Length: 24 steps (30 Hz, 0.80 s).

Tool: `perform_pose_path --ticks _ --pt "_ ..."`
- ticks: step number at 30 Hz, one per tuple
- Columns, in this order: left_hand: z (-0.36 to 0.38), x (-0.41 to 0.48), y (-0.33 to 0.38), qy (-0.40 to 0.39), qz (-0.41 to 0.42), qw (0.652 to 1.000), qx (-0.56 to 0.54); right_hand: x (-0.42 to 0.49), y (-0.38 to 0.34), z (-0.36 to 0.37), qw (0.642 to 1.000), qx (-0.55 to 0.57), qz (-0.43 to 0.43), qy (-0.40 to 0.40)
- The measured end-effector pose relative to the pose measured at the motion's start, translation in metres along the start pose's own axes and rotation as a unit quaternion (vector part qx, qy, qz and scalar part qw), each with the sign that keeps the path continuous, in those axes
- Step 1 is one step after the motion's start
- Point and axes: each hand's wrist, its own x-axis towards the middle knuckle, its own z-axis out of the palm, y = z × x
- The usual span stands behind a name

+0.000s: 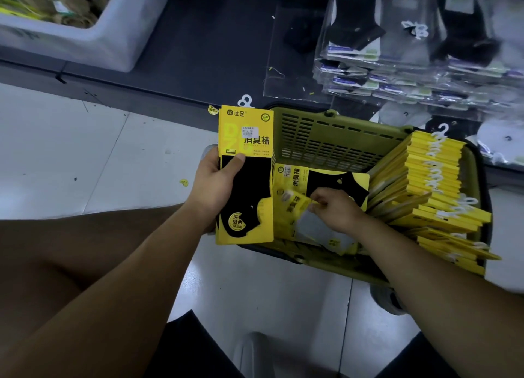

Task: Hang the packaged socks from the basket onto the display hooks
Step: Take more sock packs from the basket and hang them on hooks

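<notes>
Pinching a blurred grey-sock pack between thumb and fingertips, the right hand is set low in the basket, with the pack just left of its knuckles. A black-sock pack is gripped upright by the left hand, thumb across its front, long axis near to far, hanger farthest. Spare packs are stacked right. Bagged socks hang beyond; hooks cannot be made out.

The yellow cardboard sock pack gripped by the left hand reads "达足" at top left, "SGS" in a round seal, "消臭袜" in large black characters, and "缝合" and "7A" on a round badge. The flat yellow pack just beyond the right hand repeats "消臭袜". The blurred yellow pack pinched by that hand is illegible.
</notes>
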Motion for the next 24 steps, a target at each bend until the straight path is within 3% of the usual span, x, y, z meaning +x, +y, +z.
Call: perform_pose_path --ticks 3,6,11,14,17,21,24 --pt "0.0 -0.001 0.001 0.01 -0.002 1.0 -0.016 -0.005 -0.013 -0.019 0.991 0.126 0.023 0.023" --pt "-0.001 -0.003 0.002 0.013 -0.006 0.999 -0.035 -0.012 -0.026 -0.036 0.976 0.19 0.037 0.1" --pt "-0.001 -0.004 0.009 0.028 0.006 0.999 -0.025 -0.023 -0.059 -0.059 0.917 0.327 0.015 0.226" --pt "0.005 -0.007 0.013 0.026 0.018 0.999 -0.014 -0.028 -0.084 -0.067 0.894 0.394 -0.007 0.213" --pt "0.013 -0.013 0.017 0.011 0.023 1.0 -0.01 -0.029 -0.106 -0.06 0.866 0.484 0.008 0.128" --pt "0.021 -0.018 0.018 -0.026 0.008 0.999 -0.035 -0.027 -0.12 -0.037 0.92 0.38 -0.019 0.094" --pt "0.019 -0.014 0.014 -0.019 0.034 0.999 0.004 -0.019 -0.118 -0.028 0.929 0.353 -0.039 0.102"
